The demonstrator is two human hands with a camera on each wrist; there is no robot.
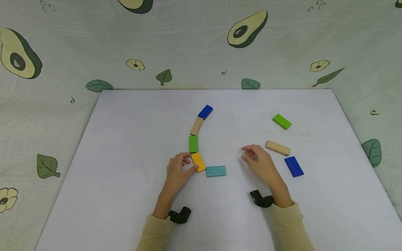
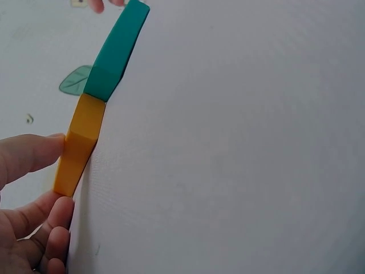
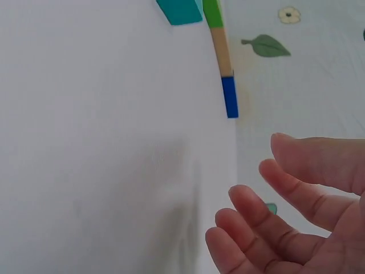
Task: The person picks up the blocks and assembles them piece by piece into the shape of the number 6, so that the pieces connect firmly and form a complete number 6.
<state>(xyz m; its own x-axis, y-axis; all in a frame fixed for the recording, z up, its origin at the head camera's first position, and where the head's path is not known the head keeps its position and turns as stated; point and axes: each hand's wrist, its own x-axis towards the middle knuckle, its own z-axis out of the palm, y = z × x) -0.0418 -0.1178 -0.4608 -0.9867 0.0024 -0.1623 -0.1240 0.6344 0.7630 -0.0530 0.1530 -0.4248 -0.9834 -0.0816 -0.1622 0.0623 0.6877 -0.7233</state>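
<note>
My left hand (image 1: 178, 173) holds a yellow block (image 1: 198, 162) by its ends, thumb at the near end and index finger at the far end. That block is part of a curved row lying flat: a blue block (image 1: 205, 112), a plain wooden block (image 1: 196, 126), a green block (image 1: 193, 144), the yellow one and a teal block (image 1: 216, 171). In the left wrist view the yellow and teal blocks meet at a corner. Over the table right of the row, my right hand (image 1: 259, 162) has loosely bent fingers with nothing between them.
On the right lie a second green block (image 1: 282, 121), a second wooden block (image 1: 277, 148) close to my right hand, and a second blue block (image 1: 294, 166). The white table (image 1: 135, 139) has an avocado-print cloth (image 1: 201, 42) behind it and at its sides.
</note>
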